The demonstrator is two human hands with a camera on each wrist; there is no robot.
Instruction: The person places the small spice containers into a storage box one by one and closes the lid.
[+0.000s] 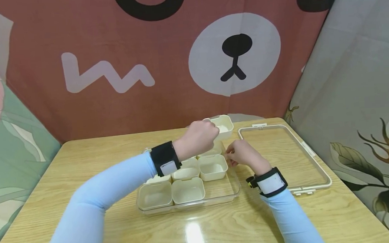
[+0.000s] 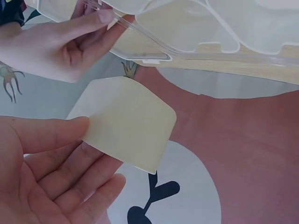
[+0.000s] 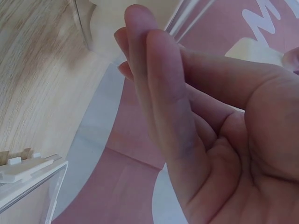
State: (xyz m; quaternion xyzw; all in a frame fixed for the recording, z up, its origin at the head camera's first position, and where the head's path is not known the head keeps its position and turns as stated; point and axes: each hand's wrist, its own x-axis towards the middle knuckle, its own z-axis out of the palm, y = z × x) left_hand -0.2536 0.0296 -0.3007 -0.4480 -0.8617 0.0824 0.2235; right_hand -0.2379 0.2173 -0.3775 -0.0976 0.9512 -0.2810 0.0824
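Note:
My left hand (image 1: 200, 136) holds a small cream box (image 1: 224, 127) lifted above the far end of a clear tray (image 1: 234, 189). The left wrist view shows that box (image 2: 128, 123) pinched between thumb and fingers of my left hand (image 2: 93, 149). Several more cream boxes (image 1: 187, 190) sit in rows inside the tray. My right hand (image 1: 240, 155) is at the tray's right rim. In the left wrist view the right hand (image 2: 56, 46) pinches the clear rim (image 2: 154, 39). Close up, the right hand (image 3: 163, 93) shows its fingers pressed together beside the tray wall (image 3: 81, 23).
A clear lid with a white frame (image 1: 317, 166) lies flat on the wooden table (image 1: 93, 161) right of the tray. Printed fabric panels wall the table at the back and on both sides. Bare tabletop shows to the left and in front.

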